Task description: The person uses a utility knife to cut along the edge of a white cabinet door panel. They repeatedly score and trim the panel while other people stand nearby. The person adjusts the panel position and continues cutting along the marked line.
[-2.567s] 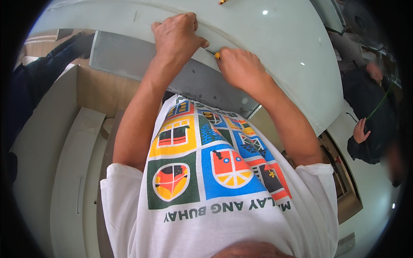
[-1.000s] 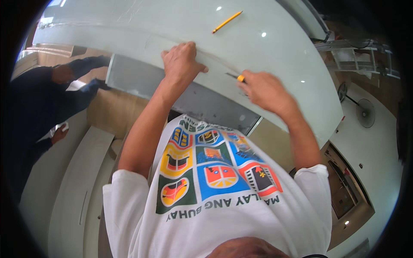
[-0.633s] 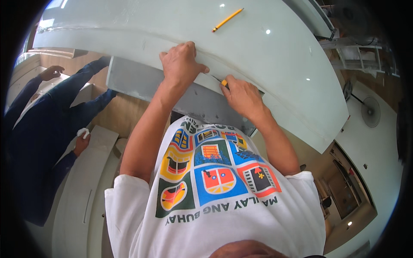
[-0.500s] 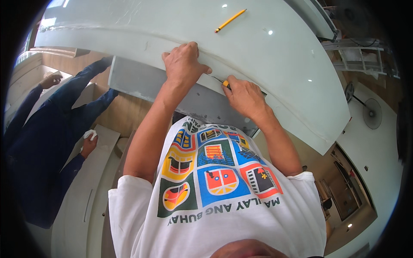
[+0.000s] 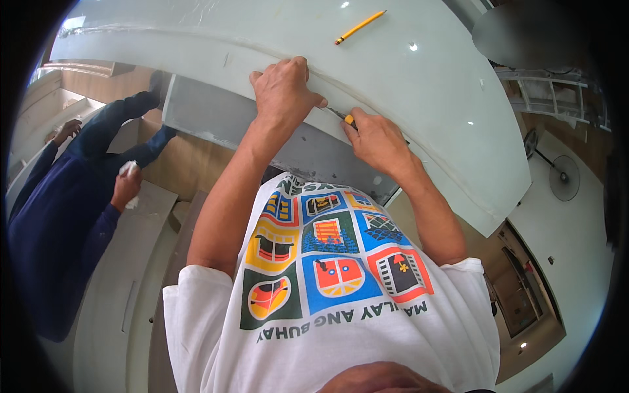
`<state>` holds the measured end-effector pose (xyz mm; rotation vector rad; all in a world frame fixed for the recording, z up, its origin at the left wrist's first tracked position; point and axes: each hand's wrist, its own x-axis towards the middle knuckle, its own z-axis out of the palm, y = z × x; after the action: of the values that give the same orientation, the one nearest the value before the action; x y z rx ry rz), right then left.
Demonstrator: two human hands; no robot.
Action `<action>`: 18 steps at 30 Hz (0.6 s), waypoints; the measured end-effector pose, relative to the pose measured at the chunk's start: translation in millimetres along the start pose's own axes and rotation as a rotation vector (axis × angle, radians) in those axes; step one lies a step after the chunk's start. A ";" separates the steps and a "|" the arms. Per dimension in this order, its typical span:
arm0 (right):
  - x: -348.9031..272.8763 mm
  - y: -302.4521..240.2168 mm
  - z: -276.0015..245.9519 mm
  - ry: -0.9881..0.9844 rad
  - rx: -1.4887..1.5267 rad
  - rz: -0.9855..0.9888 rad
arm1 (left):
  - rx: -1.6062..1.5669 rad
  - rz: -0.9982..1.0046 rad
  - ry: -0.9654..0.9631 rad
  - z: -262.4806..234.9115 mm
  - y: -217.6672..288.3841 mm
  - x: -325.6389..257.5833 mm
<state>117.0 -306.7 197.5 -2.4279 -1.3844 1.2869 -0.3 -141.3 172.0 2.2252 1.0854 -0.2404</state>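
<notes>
A large glossy white panel (image 5: 432, 98) lies before me, with a pale raised seam running close to its near edge. My left hand (image 5: 283, 92) is closed over that edge with its fingers bent, its thumb pointing toward the blade. In my right hand (image 5: 380, 141) is a utility knife (image 5: 349, 120) with a yellow and black body. Its thin blade points left along the edge strip, close to my left thumb; whether the tip touches the strip I cannot tell. Farther off on the panel rests a yellow pencil (image 5: 360, 27).
Below the panel's near edge is a grey, scuffed board (image 5: 203, 114). To my left a person in dark blue (image 5: 62, 216) holds a white cloth (image 5: 133, 169) beside a pale cabinet (image 5: 121, 275). A fan (image 5: 564, 177) stands off to the right.
My right hand and the knife have shifted slightly to the right, while my left hand keeps its place on the edge. The person at left has raised the hand with the cloth.
</notes>
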 end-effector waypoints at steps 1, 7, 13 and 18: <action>-0.5 0.0 -0.5 0.006 0.006 0.015 | -0.001 0.001 0.005 -0.3 0.7 -0.5; -2.1 1.7 -4.2 -0.011 -0.033 -0.036 | -0.003 0.016 0.028 0.9 -0.6 -2.3; -2.3 2.4 -1.8 -0.014 -0.064 -0.052 | -0.004 0.010 0.014 0.9 0.1 -4.6; -7.1 -1.1 8.0 0.036 -0.090 -0.074 | -0.005 0.025 0.047 4.0 -1.6 -8.5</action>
<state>109.0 -313.9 197.3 -2.4184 -1.5390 1.1838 -6.5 -148.5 171.7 2.2487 1.0808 -0.1755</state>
